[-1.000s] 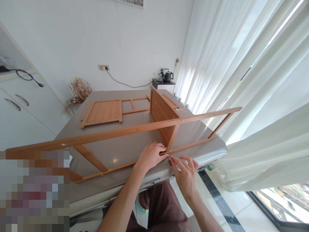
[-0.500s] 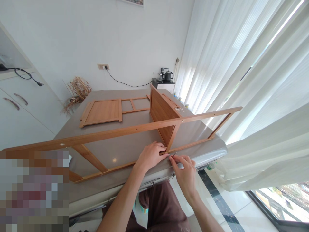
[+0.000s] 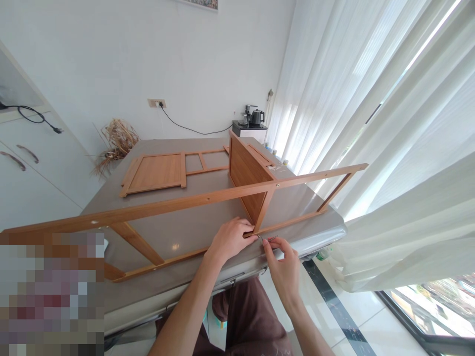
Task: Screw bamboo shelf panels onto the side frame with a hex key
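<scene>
A wooden frame (image 3: 193, 199) stands on its long edge along the near side of the table. A wooden panel (image 3: 249, 170) stands upright against its crosspiece and reaches back across the table. My left hand (image 3: 230, 240) grips the lower rail of the frame where the crosspiece meets it, fingers closed around the joint. Just to the right, my right hand (image 3: 284, 262) pinches a thin metal hex key (image 3: 272, 239) between thumb and fingers. The tip of the key is close to the lower rail at the joint; whether it sits in a bolt is too small to tell.
Another wooden panel with a ladder-like frame (image 3: 154, 174) lies flat on the grey-covered table (image 3: 208, 227). Small bits and jars rest near the right edge. A coffee maker and kettle (image 3: 256, 117) stand behind. White curtains (image 3: 334, 99) hang on the right.
My right hand has turned slightly and drawn back a little from the joint, with the hex key still pinched. My left hand keeps its hold on the frame.
</scene>
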`<state>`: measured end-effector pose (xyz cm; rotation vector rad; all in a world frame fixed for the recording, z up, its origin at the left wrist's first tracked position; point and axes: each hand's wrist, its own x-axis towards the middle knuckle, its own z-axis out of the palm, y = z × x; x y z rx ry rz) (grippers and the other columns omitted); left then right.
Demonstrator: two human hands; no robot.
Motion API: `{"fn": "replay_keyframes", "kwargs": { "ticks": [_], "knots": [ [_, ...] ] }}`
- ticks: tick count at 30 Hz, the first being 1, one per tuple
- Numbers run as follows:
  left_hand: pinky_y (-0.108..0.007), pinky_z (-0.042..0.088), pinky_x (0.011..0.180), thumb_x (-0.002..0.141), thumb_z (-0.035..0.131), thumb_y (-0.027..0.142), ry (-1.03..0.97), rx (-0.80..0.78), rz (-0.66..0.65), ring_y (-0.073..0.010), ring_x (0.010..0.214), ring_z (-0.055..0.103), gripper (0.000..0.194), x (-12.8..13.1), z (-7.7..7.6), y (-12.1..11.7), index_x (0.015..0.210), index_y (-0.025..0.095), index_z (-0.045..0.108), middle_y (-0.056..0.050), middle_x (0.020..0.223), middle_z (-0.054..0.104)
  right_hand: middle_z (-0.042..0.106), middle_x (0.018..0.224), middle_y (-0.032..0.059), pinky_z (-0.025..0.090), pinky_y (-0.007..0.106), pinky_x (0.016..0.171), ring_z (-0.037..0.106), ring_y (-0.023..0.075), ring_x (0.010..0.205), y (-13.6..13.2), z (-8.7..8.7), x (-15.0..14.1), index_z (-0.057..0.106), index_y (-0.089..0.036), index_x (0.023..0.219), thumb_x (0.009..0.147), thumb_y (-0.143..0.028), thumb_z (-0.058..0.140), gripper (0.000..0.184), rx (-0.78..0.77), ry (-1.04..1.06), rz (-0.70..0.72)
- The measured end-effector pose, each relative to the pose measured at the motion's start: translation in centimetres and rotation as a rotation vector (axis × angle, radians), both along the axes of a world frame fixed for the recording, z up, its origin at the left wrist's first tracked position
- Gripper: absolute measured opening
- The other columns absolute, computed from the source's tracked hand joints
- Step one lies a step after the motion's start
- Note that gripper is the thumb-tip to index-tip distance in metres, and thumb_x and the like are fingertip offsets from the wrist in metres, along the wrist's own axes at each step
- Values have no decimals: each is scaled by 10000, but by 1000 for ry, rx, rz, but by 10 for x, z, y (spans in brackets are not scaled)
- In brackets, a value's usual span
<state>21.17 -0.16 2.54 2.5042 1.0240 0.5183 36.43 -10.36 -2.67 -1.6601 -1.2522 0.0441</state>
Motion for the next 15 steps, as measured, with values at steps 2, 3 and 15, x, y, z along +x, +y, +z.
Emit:
{"fn": "replay_keyframes", "kwargs": {
  "ticks": [2, 3, 15],
  "knots": [
    [-307, 486, 807, 913, 599, 426, 1, 2, 4, -197, 1009, 626, 214, 0, 0, 0, 970, 270, 735, 10, 1096, 714, 723, 838, 33, 408, 364, 806, 641, 218, 831, -2, 0, 1, 647, -232, 856, 949, -419, 579, 218, 5, -112, 16],
    [-306, 486, 804, 911, 601, 427, 2, 3, 5, -197, 1007, 627, 213, 0, 0, 0, 968, 270, 735, 12, 1094, 715, 722, 861, 28, 389, 373, 838, 640, 209, 843, -3, -1, 2, 645, -233, 859, 958, -391, 572, 201, 8, -172, 36],
    [-303, 484, 821, 916, 593, 432, 8, 16, 2, -197, 1019, 623, 219, 1, -1, -1, 956, 271, 735, 4, 1086, 715, 712, 841, 5, 365, 350, 861, 623, 167, 792, 2, 3, 7, 652, -231, 909, 988, -297, 551, 145, 30, -369, 128]
  ]
}}
